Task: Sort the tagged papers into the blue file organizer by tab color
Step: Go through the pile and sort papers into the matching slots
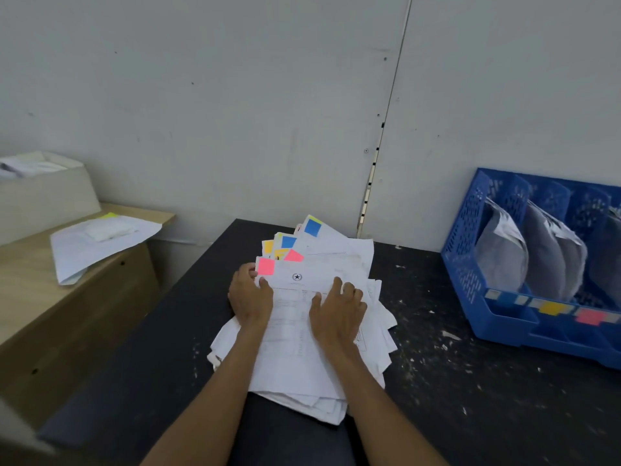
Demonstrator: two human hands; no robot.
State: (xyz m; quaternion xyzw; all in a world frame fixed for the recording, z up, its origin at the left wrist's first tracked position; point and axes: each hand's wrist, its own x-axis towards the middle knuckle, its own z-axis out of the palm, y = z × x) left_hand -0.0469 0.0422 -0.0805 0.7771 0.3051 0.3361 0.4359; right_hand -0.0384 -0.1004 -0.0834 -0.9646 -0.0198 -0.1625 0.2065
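**Both hands on the paper stack, organizer off to its right**

We see the paper stack (302, 348) lying messy and fanned on the dark table (470, 398), square in front of the person. Colour tabs show at the stack's far-left corner: a pink tab (266, 266) on the top sheet, with orange (267, 246) and blue (313, 227) tabs on the sheets behind it.

The left hand (250, 294) grips the stack's left edge just below the pink tab, thumb on top, fingers curled at the edge. The right hand (337, 311) lies flat on top of the stack, fingers spread and pressing, grasping nothing.

Right of the stack, well apart, the blue file organizer (470, 230) stands against the wall, with filed papers (500, 253) slumped in its slots. We note a yellow label (551, 308) and a pink label (588, 317) on its front.

Left of the stack is a wooden cabinet (67, 314) with a loose sheet (97, 243) on top.
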